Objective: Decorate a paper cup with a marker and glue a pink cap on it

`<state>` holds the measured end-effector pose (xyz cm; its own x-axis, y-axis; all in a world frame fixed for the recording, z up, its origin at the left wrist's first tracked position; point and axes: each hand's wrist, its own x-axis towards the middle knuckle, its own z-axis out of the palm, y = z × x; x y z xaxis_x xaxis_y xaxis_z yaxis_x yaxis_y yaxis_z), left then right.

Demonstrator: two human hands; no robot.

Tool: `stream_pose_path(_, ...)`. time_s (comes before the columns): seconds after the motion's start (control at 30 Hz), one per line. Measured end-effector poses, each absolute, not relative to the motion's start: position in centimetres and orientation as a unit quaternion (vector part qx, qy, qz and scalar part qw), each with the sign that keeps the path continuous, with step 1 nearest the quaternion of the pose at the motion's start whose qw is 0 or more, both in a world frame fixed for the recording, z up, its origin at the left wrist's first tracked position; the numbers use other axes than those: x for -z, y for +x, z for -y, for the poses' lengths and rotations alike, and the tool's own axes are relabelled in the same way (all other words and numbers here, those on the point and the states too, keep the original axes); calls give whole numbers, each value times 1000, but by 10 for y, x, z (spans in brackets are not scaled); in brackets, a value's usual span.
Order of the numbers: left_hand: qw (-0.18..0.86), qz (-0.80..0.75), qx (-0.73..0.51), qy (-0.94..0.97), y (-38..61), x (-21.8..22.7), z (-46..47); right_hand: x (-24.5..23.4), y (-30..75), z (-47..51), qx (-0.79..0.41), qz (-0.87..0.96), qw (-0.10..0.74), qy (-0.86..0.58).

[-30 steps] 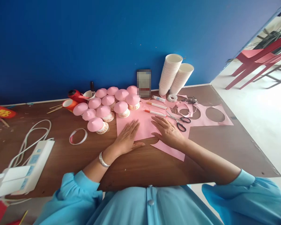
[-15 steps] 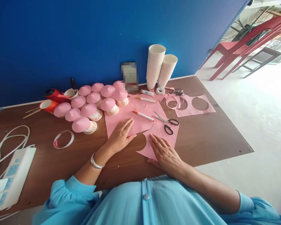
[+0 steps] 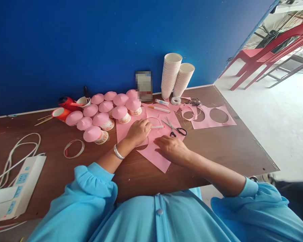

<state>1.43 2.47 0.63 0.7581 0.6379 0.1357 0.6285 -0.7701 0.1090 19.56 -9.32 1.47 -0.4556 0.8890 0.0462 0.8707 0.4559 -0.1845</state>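
Note:
My left hand [image 3: 140,132], with a silver bangle at the wrist, is closed round one end of a red-capped white marker [image 3: 157,126] above the pink paper sheet [image 3: 123,131]. A thin curved red line shows on the sheet just beyond my fingers. On a cut pink piece [image 3: 159,161] with a rounded notch, my right hand [image 3: 172,148] rests palm down, fingers stretched and slightly bent, holding nothing. Black-handled scissors [image 3: 175,127] lie partly spread between the marker and my right hand. Farther back lies an orange-capped marker [image 3: 159,109].
Paper cups topped with pink cones [image 3: 100,119] crowd the left back. Stacked white cups [image 3: 171,75] stand by the blue wall. A glue stick [image 3: 162,102], white tape roll [image 3: 176,101] and paper with round holes [image 3: 212,124] lie right. A tape ring [image 3: 74,149] and power strip [image 3: 27,186] are left.
My left hand has gone from lying flat to closing on the red-capped marker, which has turned a little. The notched paper piece and the scissors have shifted, and my right hand has moved up.

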Motion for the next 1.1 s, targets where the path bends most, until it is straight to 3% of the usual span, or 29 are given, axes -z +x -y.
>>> stream_pose_path(0.23, 13, -446, -103, 889, -9, -9, -21, -25, 228, 47, -4, 760, 34, -649)
stream_pose_path(0.5, 22, -440, -82, 894, -13, 6, -24, -6, 256, 48, 15, 754, -8, -657)
stream_pose_path(0.73, 42, -394, -109, 912, -3, -8, -20, -20, 271, 48, 55, 747, 51, -660)
stream_pose_path(0.83, 69, -326, -124, 935, 14, -15, -13, -23, 253, 49, 35, 820, 118, -559)
stream_pose_path(0.93, 105, -278, -203, 933, 24, -17, -9, -18, 250, 43, 9, 843, 98, -530)
stream_pose_path(1.03, 82, -333, -237, 909, 24, -12, -7, -14, 268, 28, 28, 807, 99, -581)
stream_pose_path(1.1, 57, -378, -191, 904, 22, -7, -3, -11, 282, 16, 42, 778, 105, -617)
